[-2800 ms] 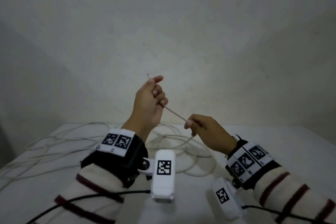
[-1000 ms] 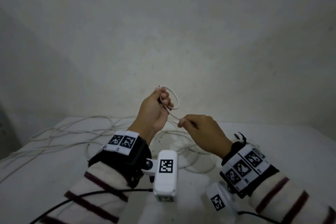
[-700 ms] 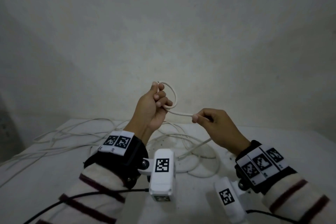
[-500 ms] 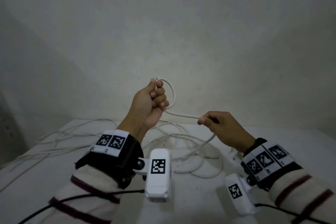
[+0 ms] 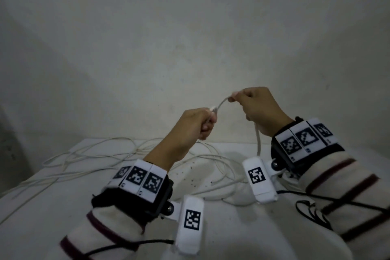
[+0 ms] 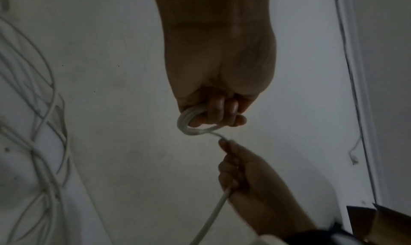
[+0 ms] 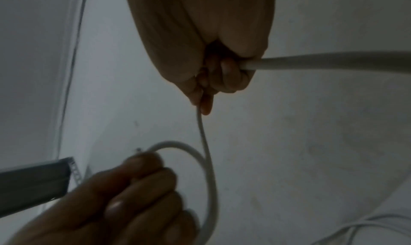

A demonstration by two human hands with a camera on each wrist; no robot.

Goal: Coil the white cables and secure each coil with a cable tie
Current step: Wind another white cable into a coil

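A white cable (image 5: 221, 104) runs in a short arc between my two raised hands above the white table (image 5: 52, 207). My left hand (image 5: 205, 123) is fisted round a small coil (image 6: 190, 124) of that cable, two turns lying together under its curled fingers (image 6: 217, 116). Slightly higher and to the right, my right hand (image 5: 236, 98) pinches the cable between thumb and forefinger. The cable passes through its palm and hangs down (image 5: 257, 141) toward the table. In the right wrist view the loop (image 7: 206, 169) curves past my left hand (image 7: 133, 196).
Several loose white cables (image 5: 84, 154) sprawl tangled over the far and left parts of the table. A black wire (image 5: 312, 211) lies curled by my right sleeve. A plain wall stands close behind. A brown box corner (image 6: 389, 226) shows low in the left wrist view.
My right hand has risen and swung in toward the left hand, carrying the cable over. The left hand has dropped and turned knuckles up, the open loop now a tighter coil in its fist.
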